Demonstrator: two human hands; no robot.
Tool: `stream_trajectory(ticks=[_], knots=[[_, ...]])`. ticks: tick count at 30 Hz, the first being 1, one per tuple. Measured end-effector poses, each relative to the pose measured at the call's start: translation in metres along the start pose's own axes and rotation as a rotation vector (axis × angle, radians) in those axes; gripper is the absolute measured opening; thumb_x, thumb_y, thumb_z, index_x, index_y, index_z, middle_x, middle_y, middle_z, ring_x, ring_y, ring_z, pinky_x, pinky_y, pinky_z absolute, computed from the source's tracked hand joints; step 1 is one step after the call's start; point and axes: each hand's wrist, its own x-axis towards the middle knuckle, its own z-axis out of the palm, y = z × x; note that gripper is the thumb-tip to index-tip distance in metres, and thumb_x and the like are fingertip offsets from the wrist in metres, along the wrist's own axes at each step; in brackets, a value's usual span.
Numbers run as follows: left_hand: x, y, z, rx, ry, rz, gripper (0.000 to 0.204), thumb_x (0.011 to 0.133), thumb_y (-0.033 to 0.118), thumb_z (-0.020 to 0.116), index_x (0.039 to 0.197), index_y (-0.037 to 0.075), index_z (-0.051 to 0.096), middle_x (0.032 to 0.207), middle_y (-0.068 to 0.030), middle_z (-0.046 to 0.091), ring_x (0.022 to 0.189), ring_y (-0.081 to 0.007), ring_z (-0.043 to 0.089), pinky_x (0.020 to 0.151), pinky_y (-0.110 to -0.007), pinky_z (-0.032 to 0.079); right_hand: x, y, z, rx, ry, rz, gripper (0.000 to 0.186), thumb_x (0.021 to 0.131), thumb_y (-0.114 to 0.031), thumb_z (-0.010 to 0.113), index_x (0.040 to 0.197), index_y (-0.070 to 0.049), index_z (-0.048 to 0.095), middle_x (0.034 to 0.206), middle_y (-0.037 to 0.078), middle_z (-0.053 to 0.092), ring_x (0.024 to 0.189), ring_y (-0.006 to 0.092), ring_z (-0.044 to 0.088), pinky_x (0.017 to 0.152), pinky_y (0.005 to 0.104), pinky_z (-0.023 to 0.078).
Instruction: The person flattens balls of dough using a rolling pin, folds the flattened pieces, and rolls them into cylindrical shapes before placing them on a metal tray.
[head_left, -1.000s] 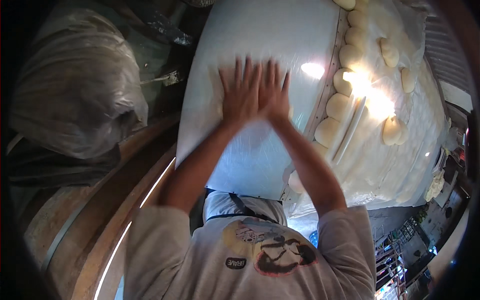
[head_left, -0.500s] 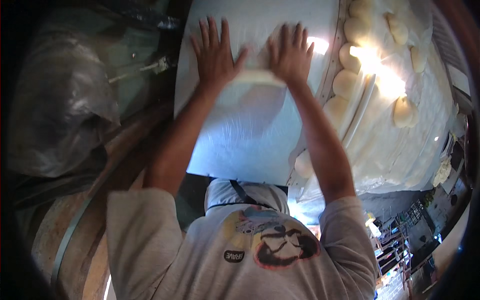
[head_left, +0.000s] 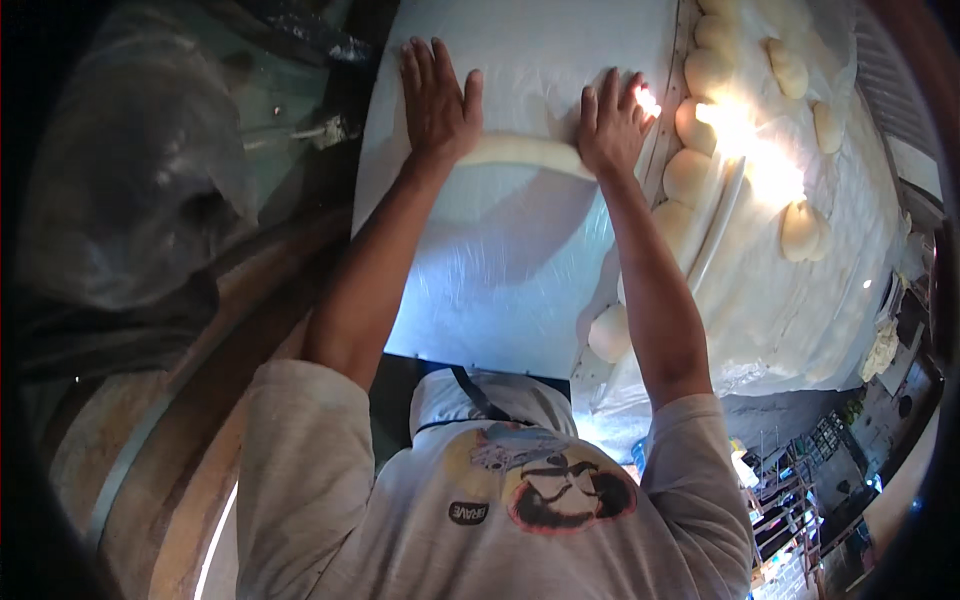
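Note:
A pale rope of dough (head_left: 525, 151) lies crosswise on a smooth metal work surface (head_left: 490, 270). My left hand (head_left: 440, 108) rests palm down over the rope's left end, fingers stretched forward and thumb apart. Over the other end lies my right hand (head_left: 613, 128), its fingers spread and bright light falling on the fingertips. Between the hands the middle of the rope shows bare and bows slightly; both its ends are hidden under the palms.
Along the right edge, round dough balls (head_left: 688, 176) sit in a row beside a clear plastic sheet (head_left: 810, 320) with more dough pieces on and under it. A plastic-wrapped bundle (head_left: 130, 190) stands at the left, above a curved wooden edge (head_left: 190, 400).
My hands have spread farther apart, the right one shifting to the right and slightly nearer. A longer stretch of the dough rope now shows between them.

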Motion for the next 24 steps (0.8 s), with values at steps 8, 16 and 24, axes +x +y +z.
stream_trajectory(ticks=[8,16,24], knots=[[-0.204,-0.013,-0.042,-0.835,0.021,-0.3,0.063,0.111,0.041,0.022,0.162,0.006,0.009,0.17,-0.0119,-0.001,0.157,-0.0241,0.0,0.126,-0.045,0.001,-0.186,0.003,-0.025,0.77,-0.135,0.249,0.064,0.106,-0.035,0.035,0.158,0.001,0.024,0.166,0.027,0.014,0.155,0.0361,0.01,0.126,0.0465,0.008],[-0.231,-0.016,-0.093,-0.507,0.087,-0.372,0.059,0.11,0.032,0.027,0.155,-0.007,0.027,0.163,-0.0248,0.023,0.153,-0.0366,0.019,0.125,-0.044,0.016,-0.199,-0.035,-0.052,0.401,-0.102,-0.008,0.066,0.072,0.01,0.061,0.137,0.001,0.05,0.143,0.024,0.047,0.127,0.0422,0.05,0.111,0.0453,0.041],[-0.245,-0.017,-0.092,-0.01,0.079,0.09,0.051,0.108,0.033,0.035,0.139,-0.006,0.047,0.144,-0.0327,0.044,0.138,-0.0494,0.04,0.114,-0.06,0.031,-0.209,-0.05,-0.075,0.666,-0.396,-0.308,0.053,0.073,0.011,0.055,0.12,-0.01,0.069,0.133,0.017,0.063,0.137,0.0313,0.05,0.111,0.0415,0.044]])
